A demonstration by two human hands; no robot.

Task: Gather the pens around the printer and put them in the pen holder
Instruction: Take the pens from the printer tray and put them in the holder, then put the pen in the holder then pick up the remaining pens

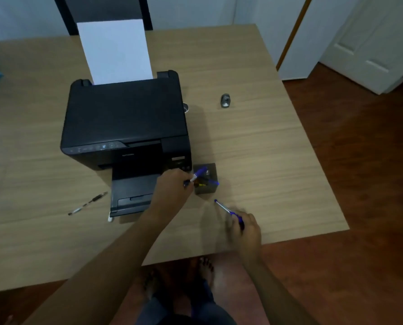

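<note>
A black printer point(125, 123) stands on the wooden table point(254, 141), white paper point(116, 50) upright in its rear feed. A dark square pen holder point(210, 171) sits just right of the printer's front corner, with pens in it. My left hand point(172, 191) grips a purple-capped marker point(199, 173) whose cap end hangs over the holder's left side. My right hand point(245, 228) holds a blue pen point(226, 209) low over the table, in front of the holder, tip pointing up-left. A black pen point(88, 204) lies on the table left of the printer's output tray. A small white object point(110, 218) lies by the tray's front left corner.
A small grey metal object point(225, 100) lies on the table right of the printer, and another round object point(186, 107) peeks out beside the printer's right side. A dark chair point(102, 10) stands behind the table. The table's right edge drops to a brown floor; a white door is at the far right.
</note>
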